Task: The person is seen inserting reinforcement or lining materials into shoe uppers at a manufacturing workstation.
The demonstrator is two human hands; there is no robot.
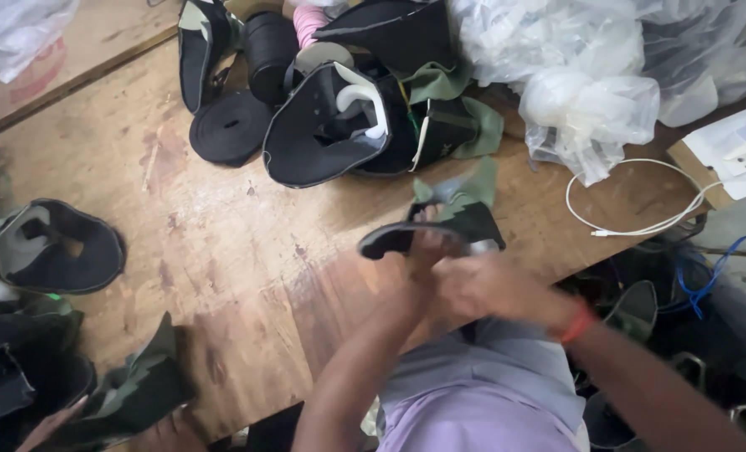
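Note:
Both my hands meet over the near edge of a worn wooden table (222, 226). My left hand (423, 255) and my right hand (482, 289) together grip a black and olive-green shoe upper (461, 213), which is lifted just above the table. The picture is blurred at the hands, so the finger positions are unclear. A red band (580, 322) is on my right wrist.
A pile of black and green shoe uppers (339, 117) and rolls of black tape (231, 127) lies at the back. Clear plastic bags (582, 75) sit at the back right beside a white cable (641, 209). More uppers (55, 247) lie at the left; another person's hand (51, 423) shows at the bottom left.

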